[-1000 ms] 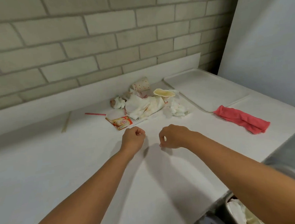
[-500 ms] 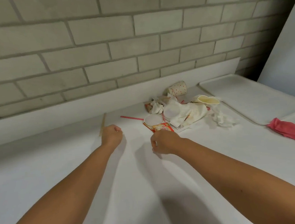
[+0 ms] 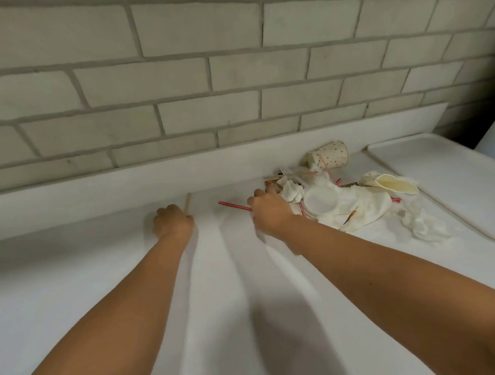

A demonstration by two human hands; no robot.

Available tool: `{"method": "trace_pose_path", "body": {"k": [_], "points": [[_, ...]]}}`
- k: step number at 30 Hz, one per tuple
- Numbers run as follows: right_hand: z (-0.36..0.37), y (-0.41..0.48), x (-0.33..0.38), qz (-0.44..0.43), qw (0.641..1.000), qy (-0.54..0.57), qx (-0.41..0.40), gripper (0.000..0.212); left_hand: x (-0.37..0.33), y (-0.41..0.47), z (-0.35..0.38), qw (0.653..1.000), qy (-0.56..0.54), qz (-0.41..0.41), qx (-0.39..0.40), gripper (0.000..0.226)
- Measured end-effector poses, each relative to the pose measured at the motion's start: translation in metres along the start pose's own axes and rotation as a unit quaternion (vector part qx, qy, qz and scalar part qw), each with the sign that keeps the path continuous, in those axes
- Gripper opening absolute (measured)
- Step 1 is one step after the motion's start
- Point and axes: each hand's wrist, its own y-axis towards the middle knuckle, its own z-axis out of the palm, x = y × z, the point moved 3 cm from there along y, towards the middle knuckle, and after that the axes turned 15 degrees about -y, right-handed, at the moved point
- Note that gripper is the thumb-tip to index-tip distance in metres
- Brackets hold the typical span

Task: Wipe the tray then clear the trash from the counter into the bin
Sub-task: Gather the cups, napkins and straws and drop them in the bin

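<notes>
On the counter (image 3: 100,287), both hands outstretched: left hand (image 3: 172,224) fisted, right hand (image 3: 269,213) by trash (image 3: 345,206).

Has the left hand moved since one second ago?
Yes. The left hand went left, away from the trash pile, to the wooden stick near the wall.

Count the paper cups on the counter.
2. A dotted cup lies on its side by the backsplash behind the trash pile; a crushed cream cup lies at the pile's right, beside the tray. More may hide underneath.
</notes>
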Motion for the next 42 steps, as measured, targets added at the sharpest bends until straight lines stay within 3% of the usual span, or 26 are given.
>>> {"method": "trace_pose_path", "body": {"k": [5, 10, 14, 17, 19, 22, 25, 27, 30, 32, 35, 38, 40, 42], "points": [[0.008, 0.024, 0.006, 0.018, 0.998, -0.012, 0.061, 0.042, -0.009, 0.001, 0.006, 0.997, 0.052, -0.025, 0.046, 0.022], [0.007, 0.030, 0.014, 0.014, 0.997, 0.006, 0.069, 0.039, -0.020, -0.003, 0.018, 0.985, 0.153, 0.035, 0.067, 0.032], [0.002, 0.025, 0.020, 0.012, 0.987, 0.056, 0.153, 0.015, -0.032, -0.009, 0.022, 0.975, 0.198, 0.044, 0.094, 0.046], [0.001, 0.017, 0.026, -0.001, 0.980, 0.104, 0.169, 0.027, -0.039, -0.015, 0.023, 0.973, 0.197, 0.043, 0.115, 0.049], [0.001, 0.009, 0.031, -0.005, 0.983, 0.098, 0.155, 0.010, -0.039, -0.019, 0.028, 0.967, 0.211, 0.056, 0.132, 0.049], [0.006, -0.003, 0.038, -0.010, 0.993, 0.057, 0.103, 0.037, -0.037, -0.026, 0.029, 0.965, 0.212, 0.077, 0.133, 0.048], [0.009, -0.016, 0.040, 0.000, 0.995, 0.073, 0.074, 0.042, -0.033, -0.031, 0.021, 0.993, 0.044, 0.037, 0.104, 0.029], [0.008, -0.020, 0.036, 0.042, 0.986, 0.148, 0.064, 0.036, -0.024, -0.029, 0.019, 0.991, -0.117, 0.009, 0.071, 0.027], [0.005, -0.024, 0.030, 0.107, 0.947, 0.303, 0.017, 0.026, -0.020, -0.039, 0.026, 0.950, -0.307, -0.015, 0.057, 0.025], [0.002, -0.029, 0.028, 0.120, 0.917, 0.380, -0.007, 0.024, -0.029, -0.053, 0.036, 0.913, -0.395, -0.026, 0.098, 0.031], [-0.003, -0.036, 0.023, 0.087, 0.897, 0.434, -0.007, 0.023, -0.046, -0.069, 0.047, 0.892, -0.415, 0.016, 0.177, 0.039], [-0.002, -0.040, -0.006, 0.075, 0.912, 0.404, 0.000, 0.018, -0.048, -0.071, 0.045, 0.880, -0.446, -0.002, 0.163, 0.034], [0.006, -0.042, -0.036, 0.102, 0.948, 0.301, 0.021, 0.014, -0.044, -0.069, 0.039, 0.874, -0.462, -0.029, 0.152, 0.035], [0.015, -0.046, -0.062, 0.136, 0.969, 0.189, 0.078, 0.032, -0.041, -0.067, 0.035, 0.878, -0.455, -0.039, 0.146, 0.036]]}}
